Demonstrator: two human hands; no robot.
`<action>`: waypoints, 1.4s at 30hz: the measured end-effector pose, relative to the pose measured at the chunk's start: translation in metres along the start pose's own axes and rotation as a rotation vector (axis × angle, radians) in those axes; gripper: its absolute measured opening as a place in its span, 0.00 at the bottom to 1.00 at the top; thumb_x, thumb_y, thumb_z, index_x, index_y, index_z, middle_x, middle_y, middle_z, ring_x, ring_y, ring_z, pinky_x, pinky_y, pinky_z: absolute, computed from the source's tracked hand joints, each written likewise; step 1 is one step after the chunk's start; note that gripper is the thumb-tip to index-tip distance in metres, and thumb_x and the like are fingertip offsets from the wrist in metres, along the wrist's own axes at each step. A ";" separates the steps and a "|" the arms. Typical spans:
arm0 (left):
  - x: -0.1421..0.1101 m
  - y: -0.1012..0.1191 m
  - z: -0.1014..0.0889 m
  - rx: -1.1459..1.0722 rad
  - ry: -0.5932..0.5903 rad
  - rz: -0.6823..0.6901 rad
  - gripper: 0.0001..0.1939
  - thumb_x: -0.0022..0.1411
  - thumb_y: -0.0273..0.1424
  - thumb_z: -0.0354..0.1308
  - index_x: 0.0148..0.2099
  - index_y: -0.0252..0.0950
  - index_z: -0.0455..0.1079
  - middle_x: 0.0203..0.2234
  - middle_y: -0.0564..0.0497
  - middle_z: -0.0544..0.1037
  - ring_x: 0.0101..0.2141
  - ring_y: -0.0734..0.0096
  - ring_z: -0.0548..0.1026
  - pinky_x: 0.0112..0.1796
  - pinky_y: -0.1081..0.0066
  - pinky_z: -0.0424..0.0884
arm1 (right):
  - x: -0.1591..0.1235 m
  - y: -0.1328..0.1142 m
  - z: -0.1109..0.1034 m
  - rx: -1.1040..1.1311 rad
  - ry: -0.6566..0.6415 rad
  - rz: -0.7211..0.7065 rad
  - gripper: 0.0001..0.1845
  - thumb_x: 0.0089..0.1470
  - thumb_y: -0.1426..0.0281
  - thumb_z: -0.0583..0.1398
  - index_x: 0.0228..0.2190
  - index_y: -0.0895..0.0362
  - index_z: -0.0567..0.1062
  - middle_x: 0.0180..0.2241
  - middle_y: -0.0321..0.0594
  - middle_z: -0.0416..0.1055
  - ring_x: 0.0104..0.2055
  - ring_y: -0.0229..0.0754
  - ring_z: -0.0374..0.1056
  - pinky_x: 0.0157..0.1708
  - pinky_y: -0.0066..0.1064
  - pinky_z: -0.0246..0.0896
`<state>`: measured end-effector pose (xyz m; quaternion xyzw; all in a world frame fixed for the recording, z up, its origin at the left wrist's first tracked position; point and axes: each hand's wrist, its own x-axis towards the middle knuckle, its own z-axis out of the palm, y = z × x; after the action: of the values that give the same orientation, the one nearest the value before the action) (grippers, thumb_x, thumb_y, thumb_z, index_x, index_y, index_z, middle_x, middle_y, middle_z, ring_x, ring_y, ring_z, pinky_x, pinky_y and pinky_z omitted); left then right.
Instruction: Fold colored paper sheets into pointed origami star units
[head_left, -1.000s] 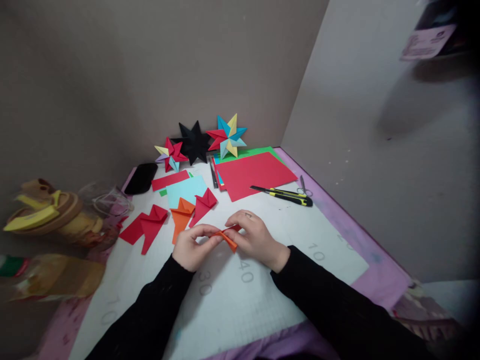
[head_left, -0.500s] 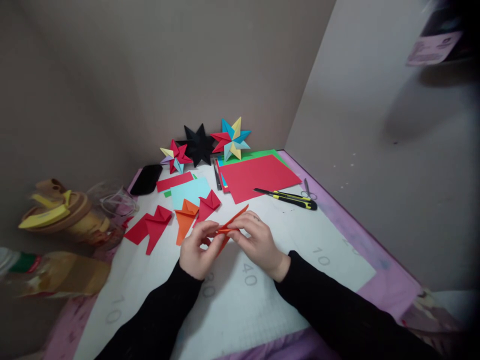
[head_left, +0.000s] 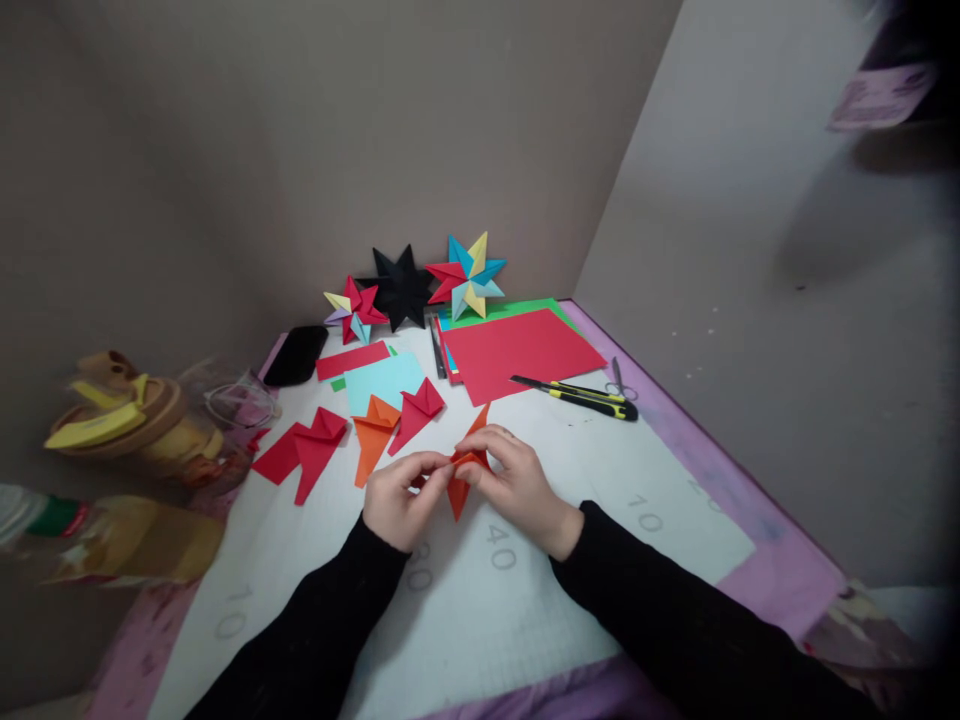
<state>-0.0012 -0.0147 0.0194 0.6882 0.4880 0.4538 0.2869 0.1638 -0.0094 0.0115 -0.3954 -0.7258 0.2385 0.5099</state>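
Both my hands pinch a folded orange paper piece [head_left: 459,487] just above the white cutting mat [head_left: 480,610]. My left hand [head_left: 397,500] grips its left side with thumb and fingers closed. My right hand [head_left: 517,485] holds the right side, fingers curled over the fold. One orange tip points up and away between the hands, another points down toward me. Just beyond my hands lie a folded orange unit [head_left: 373,432] and two folded red units [head_left: 418,410] [head_left: 311,455].
Three paper stars [head_left: 409,285] lean on the back wall. A stack of red and green sheets [head_left: 521,350], a yellow-black utility knife [head_left: 581,397], small scissors [head_left: 616,378], light blue paper [head_left: 382,380] and a black phone [head_left: 296,355] lie behind. Bags and clutter [head_left: 127,430] sit left.
The orange piece has been turned between my fingers: it lay nearly flat a second ago and now stands more upright. My hands stayed at the same spot.
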 end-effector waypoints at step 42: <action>0.010 -0.008 -0.008 -0.005 -0.261 -0.044 0.11 0.63 0.34 0.46 0.31 0.35 0.63 0.25 0.53 0.67 0.27 0.73 0.66 0.27 0.74 0.62 | 0.002 -0.001 -0.005 0.028 -0.072 -0.092 0.15 0.52 0.78 0.58 0.40 0.52 0.76 0.34 0.38 0.76 0.35 0.39 0.70 0.38 0.34 0.67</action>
<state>-0.0106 -0.0033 0.0198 0.7297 0.4604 0.3552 0.3597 0.1679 -0.0087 0.0157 -0.3455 -0.7576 0.2390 0.4995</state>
